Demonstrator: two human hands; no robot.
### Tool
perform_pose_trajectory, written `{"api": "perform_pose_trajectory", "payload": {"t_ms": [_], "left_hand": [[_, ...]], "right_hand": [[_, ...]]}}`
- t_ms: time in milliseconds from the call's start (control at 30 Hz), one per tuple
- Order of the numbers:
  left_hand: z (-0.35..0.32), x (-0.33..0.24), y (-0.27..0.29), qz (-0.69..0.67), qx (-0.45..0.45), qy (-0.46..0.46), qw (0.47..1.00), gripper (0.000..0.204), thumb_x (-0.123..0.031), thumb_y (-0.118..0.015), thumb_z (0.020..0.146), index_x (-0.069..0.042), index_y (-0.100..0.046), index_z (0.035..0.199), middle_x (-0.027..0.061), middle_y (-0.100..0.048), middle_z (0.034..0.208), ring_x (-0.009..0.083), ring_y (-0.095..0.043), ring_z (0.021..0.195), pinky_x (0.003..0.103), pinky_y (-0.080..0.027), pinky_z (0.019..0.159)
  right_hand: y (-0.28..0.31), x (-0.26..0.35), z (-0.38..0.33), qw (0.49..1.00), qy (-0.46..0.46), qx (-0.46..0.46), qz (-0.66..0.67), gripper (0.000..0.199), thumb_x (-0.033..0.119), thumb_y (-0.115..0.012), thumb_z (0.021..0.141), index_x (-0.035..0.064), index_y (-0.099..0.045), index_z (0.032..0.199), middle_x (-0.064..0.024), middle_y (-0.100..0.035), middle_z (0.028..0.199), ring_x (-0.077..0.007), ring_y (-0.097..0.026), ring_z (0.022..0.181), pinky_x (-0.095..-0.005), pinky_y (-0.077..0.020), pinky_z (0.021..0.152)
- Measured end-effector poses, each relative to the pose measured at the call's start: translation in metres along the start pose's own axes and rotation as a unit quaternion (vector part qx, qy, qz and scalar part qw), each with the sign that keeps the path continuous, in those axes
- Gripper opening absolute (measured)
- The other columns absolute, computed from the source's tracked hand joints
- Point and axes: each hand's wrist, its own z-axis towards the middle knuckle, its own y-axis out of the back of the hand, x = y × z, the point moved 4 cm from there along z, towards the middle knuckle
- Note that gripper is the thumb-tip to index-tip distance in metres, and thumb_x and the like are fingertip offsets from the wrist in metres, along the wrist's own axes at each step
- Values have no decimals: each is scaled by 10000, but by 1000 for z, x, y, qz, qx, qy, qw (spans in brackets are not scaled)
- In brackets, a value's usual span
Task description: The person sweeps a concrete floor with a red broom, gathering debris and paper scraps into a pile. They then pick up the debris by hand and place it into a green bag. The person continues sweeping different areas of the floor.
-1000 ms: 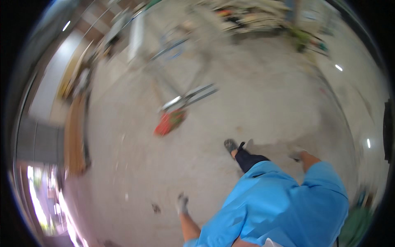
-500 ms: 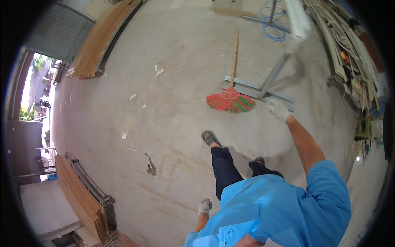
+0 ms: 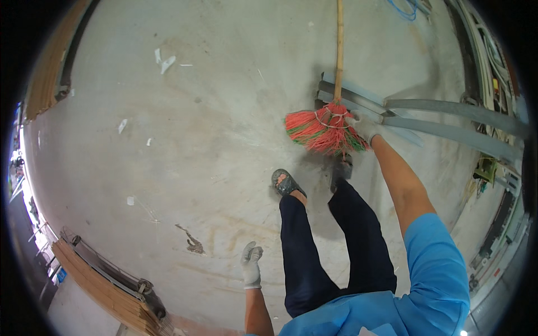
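My right hand point(image 3: 365, 126), in a white glove, is closed at the right edge of a broom head, its fingers over the bristles. The broom point(image 3: 322, 127) has red and green bristles with a pale tie, and its bamboo handle point(image 3: 339, 50) points away from me across grey metal rails point(image 3: 354, 99). Its bristle ends overlap my right foot. The metal bars run close behind the glove, and the fingertips are partly lost among the bristles. My left hand point(image 3: 251, 265), also gloved, hangs low beside my left leg with loosely bent fingers, holding nothing.
Two long grey metal bars point(image 3: 454, 115) reach right from the rails. Blue hose point(image 3: 404, 10) lies at the top. Stacked brown boards point(image 3: 106, 294) stand at lower left, with more boards at upper left. White scraps point(image 3: 166, 63) litter the concrete floor. Long pieces line the right side.
My right hand has gone from beside the rails to the broom head, which now looks nearer and turned. My left hand has moved forward and loosened. The view has shifted.
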Motion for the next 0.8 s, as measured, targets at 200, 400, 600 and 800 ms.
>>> {"api": "perform_pose_trajectory", "payload": {"t_ms": [200,400,600,800], "left_hand": [[66,67,19,96,-74,102,987,334,-136,-635,900,9,-586,1197,77,-662,950,145,-629,846,285,-511,772],[132,67,6,198,-109,56,973,318,-131,-637,898,24,-600,1174,87,-655,989,145,-619,892,284,-496,804],[194,-121,-151,156,-59,-171,971,388,-135,-604,930,67,-535,1255,147,-595,1231,221,-555,1147,333,-420,996],[136,-361,-333,285,-12,-467,837,658,-230,-694,882,46,-394,1400,184,-569,1242,233,-542,1160,349,-420,1001]], "right_hand": [[-61,-49,134,990,-67,-95,-80,616,432,-639,839,38,-534,1302,-239,-606,1212,-365,-566,1163,-404,-424,986],[-116,-84,222,976,-186,-54,96,585,376,-698,725,-8,-599,1155,-272,-628,1130,-400,-621,1025,-433,-481,891],[-121,23,113,977,-36,-93,189,400,251,-708,675,2,-621,975,-209,-654,934,-347,-642,907,-414,-497,818],[-81,157,-61,956,100,-149,230,374,264,-719,712,46,-564,974,-196,-569,950,-391,-531,935,-483,-424,796]]}}
